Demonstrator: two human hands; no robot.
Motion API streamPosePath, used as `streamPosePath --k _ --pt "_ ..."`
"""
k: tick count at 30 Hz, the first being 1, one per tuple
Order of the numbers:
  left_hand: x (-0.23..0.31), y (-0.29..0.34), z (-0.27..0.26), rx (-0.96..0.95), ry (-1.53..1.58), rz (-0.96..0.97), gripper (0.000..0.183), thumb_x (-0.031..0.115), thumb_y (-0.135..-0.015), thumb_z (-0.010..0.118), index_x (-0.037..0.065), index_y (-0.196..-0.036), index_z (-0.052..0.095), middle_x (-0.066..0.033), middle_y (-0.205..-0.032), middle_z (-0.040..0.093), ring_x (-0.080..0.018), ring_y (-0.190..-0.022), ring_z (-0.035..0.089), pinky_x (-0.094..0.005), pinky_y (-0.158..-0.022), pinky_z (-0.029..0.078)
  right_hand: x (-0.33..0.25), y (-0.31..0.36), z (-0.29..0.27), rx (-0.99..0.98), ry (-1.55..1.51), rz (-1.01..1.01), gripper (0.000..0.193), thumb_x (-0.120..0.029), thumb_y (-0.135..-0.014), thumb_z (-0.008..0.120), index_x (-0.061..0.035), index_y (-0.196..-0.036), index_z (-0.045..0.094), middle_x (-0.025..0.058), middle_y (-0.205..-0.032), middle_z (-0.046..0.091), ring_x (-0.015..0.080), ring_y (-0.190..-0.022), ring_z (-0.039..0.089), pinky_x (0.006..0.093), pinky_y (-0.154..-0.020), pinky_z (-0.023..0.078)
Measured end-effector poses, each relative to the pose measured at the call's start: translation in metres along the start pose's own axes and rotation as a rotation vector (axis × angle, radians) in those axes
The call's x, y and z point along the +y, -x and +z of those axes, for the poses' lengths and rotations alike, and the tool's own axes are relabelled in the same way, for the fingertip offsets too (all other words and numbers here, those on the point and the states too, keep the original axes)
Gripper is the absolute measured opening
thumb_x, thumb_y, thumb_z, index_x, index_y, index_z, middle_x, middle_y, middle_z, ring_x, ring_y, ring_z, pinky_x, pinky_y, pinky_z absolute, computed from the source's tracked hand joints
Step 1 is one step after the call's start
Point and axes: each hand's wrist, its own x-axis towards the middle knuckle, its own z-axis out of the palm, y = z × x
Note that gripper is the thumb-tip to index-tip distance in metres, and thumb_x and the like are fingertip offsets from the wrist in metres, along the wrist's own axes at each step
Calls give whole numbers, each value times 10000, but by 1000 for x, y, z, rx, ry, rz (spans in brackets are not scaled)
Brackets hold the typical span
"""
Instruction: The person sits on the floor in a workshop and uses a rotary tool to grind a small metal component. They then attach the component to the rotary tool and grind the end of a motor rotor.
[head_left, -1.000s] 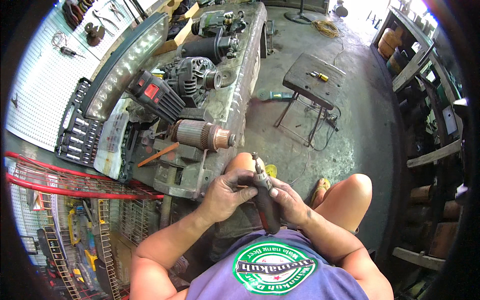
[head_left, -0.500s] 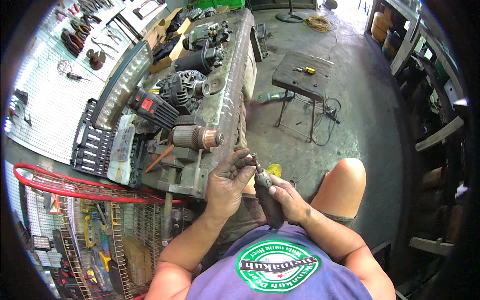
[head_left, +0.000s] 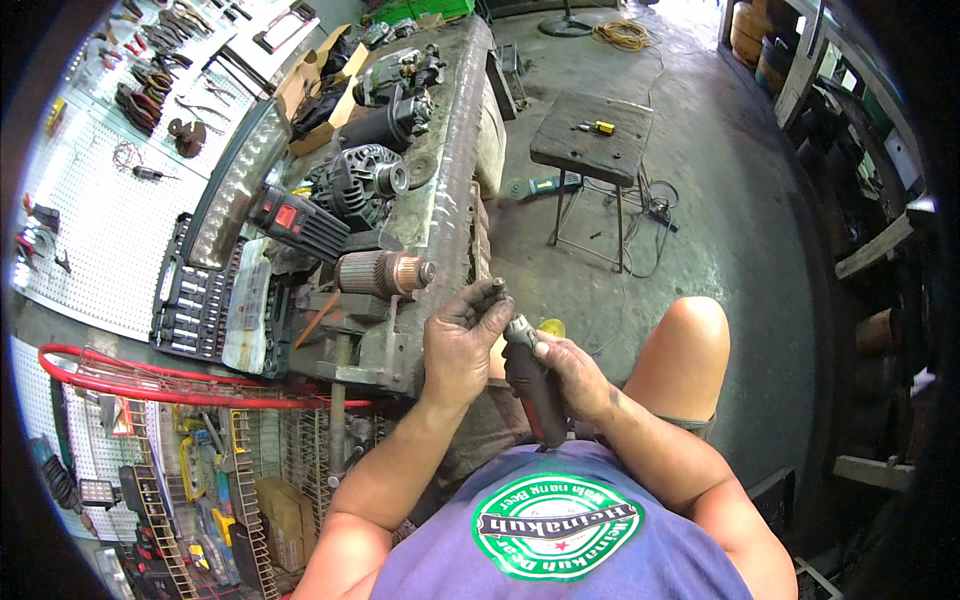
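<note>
My right hand [head_left: 572,374] is wrapped round a dark rotary tool [head_left: 533,388] with a grey nose, its thumb near the collar. The tool is tilted, nose up and away from my body. Just beyond the nose, my left hand [head_left: 462,335] pinches a small metal bit [head_left: 499,288] between thumb and fingers. A narrow gap shows between bit and tool; the bit's exact shape is too small to tell. Left of my hands, a copper-ended armature [head_left: 382,272] lies on the bench vise [head_left: 365,320].
The workbench [head_left: 455,130] carries an alternator [head_left: 355,185], a black and red power tool [head_left: 300,222] and a socket set [head_left: 190,310]. A stool [head_left: 590,135] with a yellow-handled tool stands ahead; an angle grinder [head_left: 540,187] and cords lie on the floor. A red-rimmed wire rack [head_left: 200,385] is at left.
The small metal bit has come away from the rotary tool's nose and is now up in my left fingers. My right hand keeps its hold on the tool.
</note>
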Motion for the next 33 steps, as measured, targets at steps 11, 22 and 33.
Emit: streamPosePath --k 11,22,33 --pt "-1 -17 23 -23 27 19 354 69 -955 841 -4 -1269 696 -43 -1048 736 -94 -937 692 -229 -751 587 6 -4 -16 14 -522 115 534 -465 -1052 526 -4 -1295 641 142 -1024 739 242 -846 724 412 -808 614" --pt "4 -10 32 -94 18 46 434 98 -941 864 -8 -1321 683 -27 -1035 724 -85 -886 679 -217 -710 562 9 1 -20 -127 -588 93 738 -596 -941 585 45 -1304 641 220 -1051 739 323 -868 738 445 -827 623" --pt "5 -4 32 -59 58 33 320 96 -998 799 -5 -1288 709 -40 -1033 747 -111 -923 696 -261 -817 581 11 4 -14 -26 -415 1 682 -532 -983 594 33 -1365 612 169 -1181 719 251 -1010 715 380 -914 588"
